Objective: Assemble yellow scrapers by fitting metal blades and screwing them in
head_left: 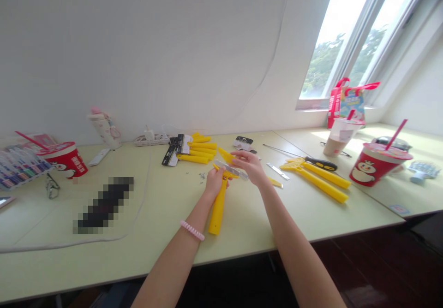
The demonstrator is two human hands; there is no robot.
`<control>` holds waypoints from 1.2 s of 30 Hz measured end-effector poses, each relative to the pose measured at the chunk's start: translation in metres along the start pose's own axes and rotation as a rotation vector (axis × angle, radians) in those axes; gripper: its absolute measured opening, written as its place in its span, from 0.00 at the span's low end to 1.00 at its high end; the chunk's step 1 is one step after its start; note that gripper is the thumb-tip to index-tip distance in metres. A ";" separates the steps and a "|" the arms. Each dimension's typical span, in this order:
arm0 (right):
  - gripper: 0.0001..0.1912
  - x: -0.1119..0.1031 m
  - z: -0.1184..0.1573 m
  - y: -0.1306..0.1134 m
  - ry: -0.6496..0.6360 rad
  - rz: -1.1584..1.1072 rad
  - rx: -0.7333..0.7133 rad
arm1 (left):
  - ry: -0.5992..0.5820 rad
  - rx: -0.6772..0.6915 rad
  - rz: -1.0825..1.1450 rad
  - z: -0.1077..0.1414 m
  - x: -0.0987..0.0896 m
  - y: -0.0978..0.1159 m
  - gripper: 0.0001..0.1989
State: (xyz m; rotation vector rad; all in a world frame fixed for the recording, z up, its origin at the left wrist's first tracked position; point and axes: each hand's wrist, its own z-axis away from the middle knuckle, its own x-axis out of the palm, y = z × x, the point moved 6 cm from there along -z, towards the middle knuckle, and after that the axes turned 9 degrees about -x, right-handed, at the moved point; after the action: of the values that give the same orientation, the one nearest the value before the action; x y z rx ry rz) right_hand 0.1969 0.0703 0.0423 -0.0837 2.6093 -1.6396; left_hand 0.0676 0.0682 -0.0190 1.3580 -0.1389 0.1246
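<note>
**"What's in your hands?"**

"Your left hand (214, 182) grips one smooth yellow plastic scraper (218, 211), its long handle pointing toward you. Your right hand (249, 167) pinches one flat steel blade (230, 169) at the scraper's head."

**"And around them?"**

"Two more yellow scrapers (320, 186) lie right of your right hand; tiny screws (200, 175) lie just left of your left."

**Left hand** (214, 182): closed around a yellow plastic scraper handle (218, 211), upright-tilted, its end resting toward the table; pink coil bracelet (192, 230) on the wrist.

**Right hand** (249, 166): pinches a steel blade (230, 169) across the handle's top.

**Nearby, pale green table** (166, 216): small screws (200, 175); heap of yellow handles (199, 151); two yellow scrapers (320, 181); black-handled screwdriver (320, 163).
</note>
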 end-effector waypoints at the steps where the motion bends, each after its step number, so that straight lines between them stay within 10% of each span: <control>1: 0.17 0.002 0.001 0.005 0.018 0.043 -0.009 | -0.001 0.006 -0.001 0.000 0.000 0.001 0.10; 18: 0.17 0.011 0.018 0.027 -0.194 -0.046 0.187 | 0.013 0.024 -0.075 0.000 0.000 0.002 0.09; 36: 0.15 0.005 0.018 0.021 -0.216 0.097 0.083 | 0.024 -0.022 -0.073 0.002 0.001 0.000 0.17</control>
State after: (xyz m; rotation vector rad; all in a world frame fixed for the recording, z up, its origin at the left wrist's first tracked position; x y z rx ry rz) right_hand 0.1926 0.0628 0.0153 -0.1213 2.3468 -1.6062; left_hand 0.0685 0.0667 -0.0184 1.3379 -0.0708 0.0777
